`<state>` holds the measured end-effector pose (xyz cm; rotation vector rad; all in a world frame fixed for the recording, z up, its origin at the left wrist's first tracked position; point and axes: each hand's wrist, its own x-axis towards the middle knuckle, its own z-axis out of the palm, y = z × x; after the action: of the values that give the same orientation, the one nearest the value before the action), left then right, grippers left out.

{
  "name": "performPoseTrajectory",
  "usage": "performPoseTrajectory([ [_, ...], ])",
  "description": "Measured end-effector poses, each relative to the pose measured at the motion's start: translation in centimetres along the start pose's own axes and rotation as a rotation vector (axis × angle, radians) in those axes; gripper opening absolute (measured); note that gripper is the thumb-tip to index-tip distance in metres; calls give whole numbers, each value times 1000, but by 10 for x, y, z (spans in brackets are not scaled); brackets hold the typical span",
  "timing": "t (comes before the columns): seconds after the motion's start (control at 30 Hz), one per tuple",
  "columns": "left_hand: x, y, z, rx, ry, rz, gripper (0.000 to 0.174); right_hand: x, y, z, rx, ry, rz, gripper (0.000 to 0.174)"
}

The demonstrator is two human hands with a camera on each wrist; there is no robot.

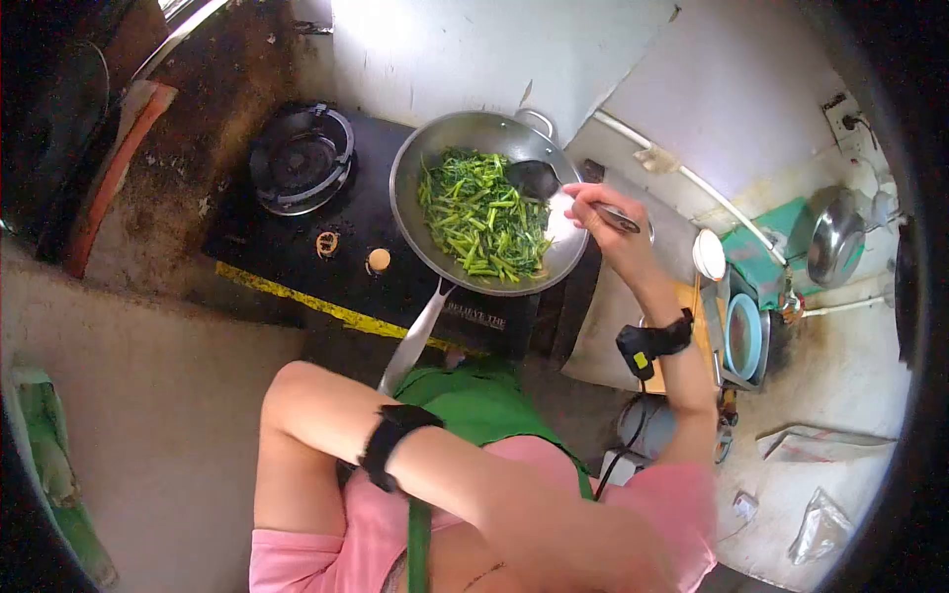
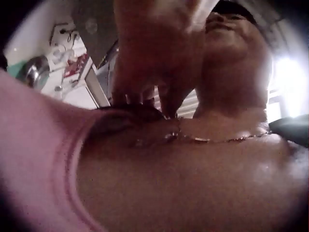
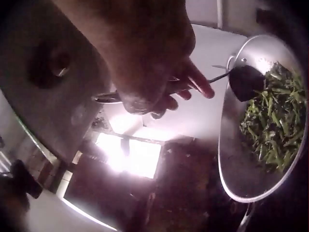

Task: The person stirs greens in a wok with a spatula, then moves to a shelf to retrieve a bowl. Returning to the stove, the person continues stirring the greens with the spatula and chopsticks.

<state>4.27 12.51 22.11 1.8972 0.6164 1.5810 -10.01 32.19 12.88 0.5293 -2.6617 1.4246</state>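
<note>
Green cut stems and leaves are filling the middle of the pan; I'm seeing these greens (image 1: pixel 482 222) piled inside the pan (image 1: pixel 407 198), which is sitting on the right side of the black stove (image 1: pixel 371 282). Right hand (image 1: pixel 605 215) is gripping the spatula (image 1: pixel 534 180) by its handle, fingers curling round it, at least one finger reaching forward along it in the right wrist view. That hand is hovering above the pan's right rim, so the greens are lying just left of it and lower. Spatula head, dark, is dipping inside the pan and meeting the right edge of the pile. Pan handle (image 1: pixel 420 331) is pointing back toward the person's green apron (image 1: pixel 474 400), neither hand holding it. Left hand (image 2: pixel 159 53) is bending back to the person's own upper body, fingers pointing down near the collar and neck; it's well apart from pan and greens. I can't tell whether it's gripping anything, view is too dim and blurred. Burner (image 1: pixel 301 163) is standing left of the pan, two knobs between them at the front. Blue basin (image 1: pixel 730 331) and metal bowl (image 1: pixel 835 242) are sitting off to the right, beyond the right forearm.
</note>
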Motion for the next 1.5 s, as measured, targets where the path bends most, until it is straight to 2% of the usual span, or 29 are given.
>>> performPoseTrajectory([
  [0.03, -1, 0, 0, 2, 6, 22, 15, 2, 4, 3, 51, 78, 40, 18],
  [0.07, -2, 0, -1, 7, 10, 45, 14, 6, 13, 10, 44, 73, 31, 18],
  [0.17, -6, -5, -2, 7, 17, 101, 12, 11, 47, 45, 372, 148, -37, 15],
  [0.23, -11, -9, -5, -5, 22, 130, 11, -9, 31, 50, 177, 99, -99, 11],
  [0.3, -19, -14, -8, -26, 30, 156, 12, -36, -4, 36, -8, -30, -187, 8],
  [0.33, -24, -17, -9, -38, 38, 173, 12, -46, -13, 27, -5, -31, -181, 8],
  [0.4, -60, -11, -26, 131, 35, -30, 28, -60, -22, 15, -23, -139, -167, 7],
  [0.47, -99, 20, -40, 175, 310, -379, 15, -63, -13, 22, -20, -109, -169, 6],
  [0.5, -122, 22, -42, 172, 486, -542, 16, -63, -6, 27, -21, -87, -176, 6],
  [0.53, -147, 24, -39, 236, 721, -803, 16, -59, 7, 32, -19, -81, -176, 6],
  [0.57, -171, 14, -34, 368, 995, -855, 12, -50, 23, 39, -55, -16, -213, 6],
  [0.6, -191, 8, -31, 609, 1081, -1045, 11, -44, 32, 44, -92, 45, -241, 7],
  [0.63, -217, -3, -23, 600, 1090, -1245, 22, -35, 21, 43, -50, 91, -186, 8],
  [0.7, -248, -35, 3, 164, 1243, -1237, 30, -14, 21, 45, -9, 254, -265, 7],
  [0.77, -240, -63, 22, 82, 1309, -1140, 37, 11, 33, 53, 102, 274, -202, 7],
  [0.8, -235, -72, 26, -116, 1322, -1125, 34, 16, 36, 59, 214, 290, -146, 8],
  [0.83, -234, -73, 25, -118, 1316, -1127, 34, 14, 34, 68, 212, 294, -143, 8],
  [0.9, -232, -74, 21, -444, 1367, -1059, 33, -3, 25, 84, 155, 97, -308, 9],
  [0.97, -223, -73, 20, -377, 1395, -1122, 34, -40, 6, 81, -15, -75, -348, 11],
  [1.07, -227, -76, 19, -368, 1415, -1138, 33, -74, -10, 65, -49, -97, -374, 11],
  [1.17, -226, -72, 19, -359, 1381, -1140, 31, -58, 11, 55, -160, 6, -283, 10],
  [1.2, -227, -73, 20, -368, 1382, -1139, 31, -47, 5, 52, -158, 94, -158, 11],
  [1.23, -227, -73, 19, -376, 1383, -1137, 30, -37, 14, 54, -63, 202, -162, 10],
  [1.3, -227, -73, 18, -381, 1379, -1141, 30, -23, 20, 59, 186, 397, 43, 9],
  [1.33, -227, -73, 18, -386, 1370, -1145, 29, -16, 25, 64, 184, 400, 49, 9],
  [1.4, -226, -73, 17, -380, 1368, -1134, 29, -3, 35, 80, 325, 576, 43, 12],
  [1.43, -226, -73, 18, -370, 1372, -1123, 29, 0, 34, 90, 438, 569, 39, 14],
  [1.5, -228, -74, 17, -375, 1371, -1118, 28, -13, 27, 105, 409, 369, 48, 15],
])
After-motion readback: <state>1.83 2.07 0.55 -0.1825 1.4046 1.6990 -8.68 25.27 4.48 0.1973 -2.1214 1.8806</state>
